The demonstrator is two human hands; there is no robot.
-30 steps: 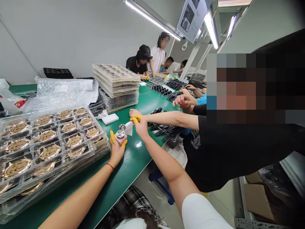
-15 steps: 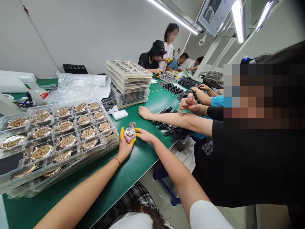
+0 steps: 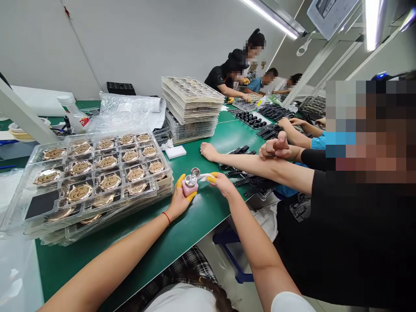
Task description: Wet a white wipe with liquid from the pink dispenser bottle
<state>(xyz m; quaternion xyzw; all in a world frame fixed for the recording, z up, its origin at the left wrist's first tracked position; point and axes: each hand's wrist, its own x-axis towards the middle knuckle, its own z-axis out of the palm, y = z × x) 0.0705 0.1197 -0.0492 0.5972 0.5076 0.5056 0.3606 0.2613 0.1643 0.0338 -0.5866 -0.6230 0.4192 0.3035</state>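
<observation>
My left hand [image 3: 180, 203], in yellow finger cots, is wrapped round a small pink bottle [image 3: 190, 190] on the green table. The bottle has a round metal top [image 3: 191, 180], and its hinged metal lid [image 3: 195, 172] stands raised. My right hand [image 3: 224, 183], also in yellow finger cots, pinches a white strip [image 3: 204, 177], perhaps cloth or tissue. The strip's far end reaches the bottle's top; whether it touches is unclear. Left of my hands, a clear plastic tray [image 3: 20, 200] bears several gold-coloured round watch cases, backs up, on a stack of similar trays.
Behind the bottle lie a white block [image 3: 176, 151] and a tall stack of trays [image 3: 191, 106]. A co-worker's forearm [image 3: 260, 166] rests across the table at right, beside black watch straps [image 3: 242, 173]. Bubble wrap [image 3: 126, 115] and a plastic bottle [image 3: 73, 115] stand at the back left.
My right hand has drawn right, away from the pink bottle, and the white strip now shows between them. The left hand keeps hold of the bottle. The whole view has shifted.
</observation>
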